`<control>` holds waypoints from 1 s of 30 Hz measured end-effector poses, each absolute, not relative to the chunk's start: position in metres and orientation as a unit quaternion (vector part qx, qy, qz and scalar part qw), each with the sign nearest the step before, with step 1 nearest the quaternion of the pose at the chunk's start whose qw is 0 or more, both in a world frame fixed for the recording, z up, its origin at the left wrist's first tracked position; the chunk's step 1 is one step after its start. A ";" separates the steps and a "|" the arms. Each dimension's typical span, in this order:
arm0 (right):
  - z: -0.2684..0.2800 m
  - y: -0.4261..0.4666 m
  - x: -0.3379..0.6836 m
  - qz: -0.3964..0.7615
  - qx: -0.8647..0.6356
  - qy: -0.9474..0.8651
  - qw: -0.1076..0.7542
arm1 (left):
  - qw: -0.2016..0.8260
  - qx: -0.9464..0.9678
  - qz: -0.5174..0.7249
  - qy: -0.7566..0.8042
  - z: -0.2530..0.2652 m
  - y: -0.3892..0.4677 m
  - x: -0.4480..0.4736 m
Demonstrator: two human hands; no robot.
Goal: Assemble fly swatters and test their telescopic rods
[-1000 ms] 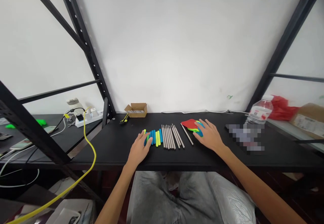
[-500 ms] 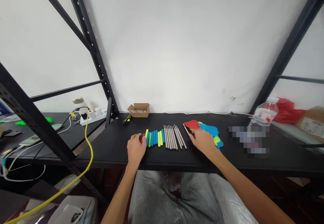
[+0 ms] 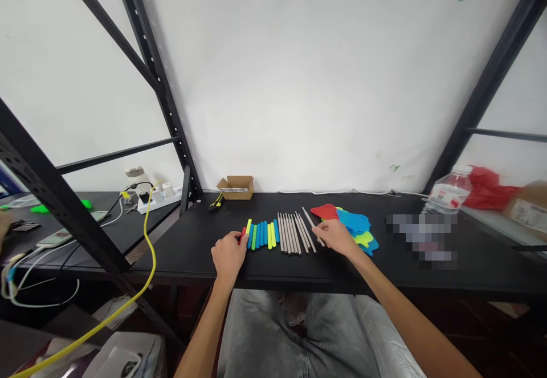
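My left hand has its fingers closed at the left end of a row of coloured sticks. A short red stick shows between its fingertips, partly hidden by the hand. The row is yellow, green and blue, lying side by side. To its right lie several thin grey metal rods, the rightmost ones slanted. In my right hand a single grey rod is pinched between thumb and fingers. Just beyond that hand are flat, overlapping red, blue and yellow-green pieces.
At the back of the black table stand an opened small cardboard box and a black-and-yellow tool. A large clear bottle is at the right. A yellow cable hangs across the left side, near a power strip.
My right hand has shifted left, bringing the rod away from the flat coloured pieces toward the other rods. My left hand has stayed almost where it was, by the red stick.
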State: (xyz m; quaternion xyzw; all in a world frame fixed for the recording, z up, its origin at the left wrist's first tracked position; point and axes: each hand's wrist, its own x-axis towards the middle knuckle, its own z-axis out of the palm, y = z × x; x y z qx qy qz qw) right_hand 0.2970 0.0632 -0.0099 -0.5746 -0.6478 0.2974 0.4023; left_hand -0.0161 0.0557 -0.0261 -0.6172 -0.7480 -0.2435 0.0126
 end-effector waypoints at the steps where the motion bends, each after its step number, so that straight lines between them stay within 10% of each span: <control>1: -0.007 0.063 0.296 0.380 -0.535 -0.600 0.458 | 0.011 -0.618 -0.244 -0.747 -0.027 0.056 -0.017; 9: -0.006 0.084 0.280 0.579 -0.347 -0.393 0.624 | -0.057 -0.651 -0.221 -0.724 -0.023 0.060 -0.035; 18: -0.036 0.114 0.266 0.451 -0.379 -0.511 0.626 | -0.096 -0.658 -0.166 -0.728 0.000 0.077 -0.075; 30: -0.036 0.131 0.260 0.350 -0.402 -0.515 0.672 | 0.096 -0.804 -0.338 -0.480 -0.002 0.104 0.069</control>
